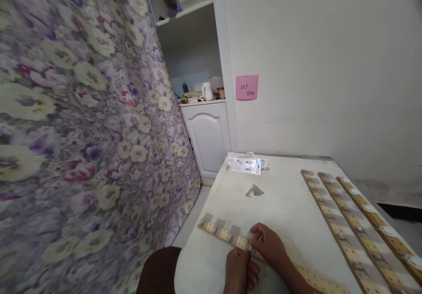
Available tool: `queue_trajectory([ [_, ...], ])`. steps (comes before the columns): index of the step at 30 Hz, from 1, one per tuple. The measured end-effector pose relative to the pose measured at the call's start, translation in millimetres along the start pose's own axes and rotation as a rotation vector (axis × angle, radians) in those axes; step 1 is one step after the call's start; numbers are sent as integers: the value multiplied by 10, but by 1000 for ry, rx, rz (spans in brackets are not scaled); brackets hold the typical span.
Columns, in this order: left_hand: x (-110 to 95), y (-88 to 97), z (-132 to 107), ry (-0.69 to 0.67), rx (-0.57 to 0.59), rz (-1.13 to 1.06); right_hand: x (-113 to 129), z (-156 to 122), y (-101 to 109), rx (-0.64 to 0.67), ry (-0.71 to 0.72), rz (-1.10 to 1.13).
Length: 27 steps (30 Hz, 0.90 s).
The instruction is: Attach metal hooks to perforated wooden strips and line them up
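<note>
A long wooden strip with peg holes (224, 234) lies slantwise across the near part of the table. Several small metal hooks (215, 230) are spaced along its left stretch. My left hand (238, 270) is closed at the strip's near edge, its fingers curled and partly hidden. Just above it, my right hand (268, 245) reaches over the strip, thumb and forefinger bent around a small shiny metal hook (249, 247). The two hands almost meet at this hook. Past my right forearm, the strip's bare perforated end (318, 281) shows again.
Three wooden strips with fittings (343, 237) lie along the table's right side. Clear plastic packaging (244, 165) sits at the back edge, with a small grey piece (254, 191) before it. A floral curtain (99, 131) hangs at left; a pink note (247, 87) is on the wall.
</note>
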<state>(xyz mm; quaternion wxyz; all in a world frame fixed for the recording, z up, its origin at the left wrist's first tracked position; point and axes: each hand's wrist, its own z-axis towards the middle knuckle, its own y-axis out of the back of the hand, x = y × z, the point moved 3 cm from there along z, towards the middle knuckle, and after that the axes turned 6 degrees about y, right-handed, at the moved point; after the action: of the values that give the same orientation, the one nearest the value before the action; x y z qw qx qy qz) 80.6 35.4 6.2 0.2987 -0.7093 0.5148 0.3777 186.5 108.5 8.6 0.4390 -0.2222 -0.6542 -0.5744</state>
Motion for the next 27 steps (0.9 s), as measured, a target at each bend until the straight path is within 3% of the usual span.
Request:
queue_trajectory([
  [15,79,7,64,80,33,-44,-96,75,-43,91,-77,58],
  [27,78,31,51,74,25,-70,-88,73,-64,46,-20,53],
])
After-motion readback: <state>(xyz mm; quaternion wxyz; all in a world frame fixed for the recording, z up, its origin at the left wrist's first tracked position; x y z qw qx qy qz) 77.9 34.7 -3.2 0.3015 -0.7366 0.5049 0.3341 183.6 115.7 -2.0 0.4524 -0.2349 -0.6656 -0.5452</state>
